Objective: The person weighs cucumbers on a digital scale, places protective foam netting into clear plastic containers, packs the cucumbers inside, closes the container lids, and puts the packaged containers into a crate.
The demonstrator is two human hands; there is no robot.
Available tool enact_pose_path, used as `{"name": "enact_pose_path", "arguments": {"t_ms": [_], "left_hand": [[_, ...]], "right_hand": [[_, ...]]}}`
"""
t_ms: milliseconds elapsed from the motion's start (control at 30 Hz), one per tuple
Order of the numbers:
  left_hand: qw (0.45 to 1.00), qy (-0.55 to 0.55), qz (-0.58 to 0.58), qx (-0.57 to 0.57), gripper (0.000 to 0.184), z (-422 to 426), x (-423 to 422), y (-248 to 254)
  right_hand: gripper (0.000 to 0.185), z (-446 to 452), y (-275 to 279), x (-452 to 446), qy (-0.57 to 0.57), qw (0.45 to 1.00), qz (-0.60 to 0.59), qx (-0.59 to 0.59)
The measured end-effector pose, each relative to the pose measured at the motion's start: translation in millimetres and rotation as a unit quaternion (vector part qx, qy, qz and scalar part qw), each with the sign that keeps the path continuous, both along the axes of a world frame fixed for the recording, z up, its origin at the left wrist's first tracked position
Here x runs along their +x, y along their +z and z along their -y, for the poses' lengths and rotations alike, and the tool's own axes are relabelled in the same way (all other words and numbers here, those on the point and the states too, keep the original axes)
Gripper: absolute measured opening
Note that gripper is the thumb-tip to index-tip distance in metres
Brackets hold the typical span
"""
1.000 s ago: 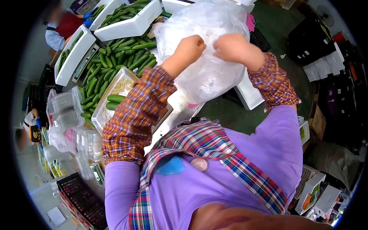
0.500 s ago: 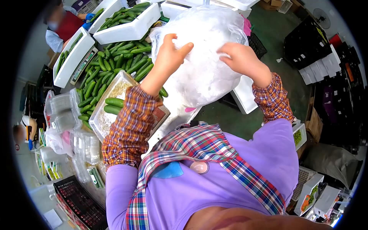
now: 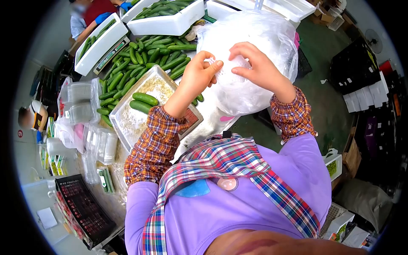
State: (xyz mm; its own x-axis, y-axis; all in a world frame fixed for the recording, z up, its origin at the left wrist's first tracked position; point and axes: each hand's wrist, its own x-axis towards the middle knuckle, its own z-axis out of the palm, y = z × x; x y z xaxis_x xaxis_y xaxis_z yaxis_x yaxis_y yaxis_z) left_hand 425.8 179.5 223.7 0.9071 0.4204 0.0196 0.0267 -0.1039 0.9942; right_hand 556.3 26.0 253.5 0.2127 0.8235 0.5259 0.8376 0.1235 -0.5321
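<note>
A big clear plastic bag (image 3: 272, 42) stuffed with white material bulges on the white table top. In front of it, my left hand (image 3: 199, 76) is closed with thumb and fingers pinched together. Something thin and whitish shows at its fingertips, too indistinct against the bag to name. My right hand (image 3: 263, 72) is open, fingers curved and apart from the thumb, over the bag's near side. Left of my left forearm lies a clear plastic tray (image 3: 127, 127) with pale crumbs inside and a couple of cucumbers (image 3: 143, 102) on it.
A heap of cucumbers (image 3: 127, 72) spreads behind the tray. White foam boxes (image 3: 170, 26) of cucumbers stand beyond, near a person in blue gloves (image 3: 103, 18). Packed clear plastic containers (image 3: 80, 102) and a black crate (image 3: 83, 208) are at the left; stacked black crates (image 3: 355, 63) stand right.
My hands have come closer together, and my left fingers have closed into a pinch. The view has shifted, so the table and bag appear farther right.
</note>
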Motion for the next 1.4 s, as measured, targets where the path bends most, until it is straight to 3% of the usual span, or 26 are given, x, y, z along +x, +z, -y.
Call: {"name": "enact_pose_path", "arguments": {"t_ms": [100, 200, 267, 333, 367, 467, 567, 667, 733, 767, 833, 967, 1067, 1167, 1267, 1333, 1400], "left_hand": [[1.0, 0.009, 0.015, 0.015, 0.026, -1.0, 4.5, -7.8], [0.997, 0.038, 0.056, 0.03, 0.024, 0.5, 18.1, -10.0], [0.998, 0.039, 0.045, 0.026, 0.021, -5.1, 31.8, -9.3], [0.995, 0.04, 0.073, -0.061, 0.019, -6.7, 40.3, -9.3], [0.992, 0.044, 0.083, -0.078, 0.018, -6.9, 41.9, -8.9], [0.993, 0.042, 0.076, -0.084, 0.015, -5.5, 37.0, -2.6], [0.996, 0.017, 0.058, -0.072, 0.013, -2.6, 23.7, -4.2], [0.999, -0.007, 0.041, -0.024, 0.011, 7.8, -1.1, -3.3], [0.998, -0.012, 0.029, -0.048, 0.012, 16.6, -24.5, -0.6], [0.998, 0.016, 0.036, -0.052, 0.012, 21.0, -37.7, -3.4], [0.996, 0.07, 0.011, -0.049, 0.012, 24.4, -68.2, -10.3], [0.96, 0.129, 0.029, -0.245, 0.013, 26.5, -133.4, -35.4], [0.952, 0.135, 0.044, -0.273, 0.017, 35.1, -178.5, -42.8], [0.954, 0.169, 0.058, -0.242, 0.021, 51.0, -203.4, -57.2], [0.955, 0.263, 0.117, -0.076, 0.022, 67.3, -201.7, -69.3], [0.959, 0.256, 0.111, -0.048, 0.021, 65.7, -211.1, -78.8], [0.961, 0.25, 0.074, -0.093, 0.02, 67.9, -220.6, -75.2]], "right_hand": [[0.013, 2.8, 0.1, 6.4, -0.078, 0.995, -0.05, -0.046], [0.013, 3.9, -6.4, 24.5, -0.162, 0.985, 0.033, -0.054], [0.019, 5.1, -11.5, 37.3, -0.204, 0.972, 0.116, -0.025], [0.025, 4.8, -28.3, 60.7, -0.237, 0.947, 0.217, 0.014], [0.032, 4.6, -28.3, 65.6, -0.246, 0.954, 0.173, -0.003], [0.033, 14.3, -25.1, 63.2, -0.329, 0.917, 0.226, -0.021], [0.036, 24.4, -17.2, 48.3, -0.295, 0.934, 0.2, -0.029], [0.042, 18.1, 4.4, 4.1, -0.1, 0.993, -0.016, 0.066], [0.047, 8.1, 3.5, -41.9, 0.02, 0.991, -0.13, -0.001], [0.048, -4.4, -7.0, -54.9, 0.064, 0.996, -0.034, 0.042], [0.042, -16.0, -22.1, -79.8, 0.065, 0.995, -0.071, 0.01], [0.027, -31.5, -50.0, -107.5, 0.152, 0.966, -0.18, -0.102], [0.019, -43.5, -66.3, -125.4, 0.192, 0.954, -0.187, -0.133], [0.016, -49.1, -76.0, -141.8, 0.227, 0.921, -0.272, -0.164], [0.016, -47.6, -76.7, -151.1, 0.253, 0.866, -0.364, -0.231], [0.018, -45.8, -79.2, -157.7, 0.27, 0.833, -0.425, -0.232], [0.023, -46.0, -78.2, -158.4, 0.295, 0.803, -0.471, -0.214]]}}
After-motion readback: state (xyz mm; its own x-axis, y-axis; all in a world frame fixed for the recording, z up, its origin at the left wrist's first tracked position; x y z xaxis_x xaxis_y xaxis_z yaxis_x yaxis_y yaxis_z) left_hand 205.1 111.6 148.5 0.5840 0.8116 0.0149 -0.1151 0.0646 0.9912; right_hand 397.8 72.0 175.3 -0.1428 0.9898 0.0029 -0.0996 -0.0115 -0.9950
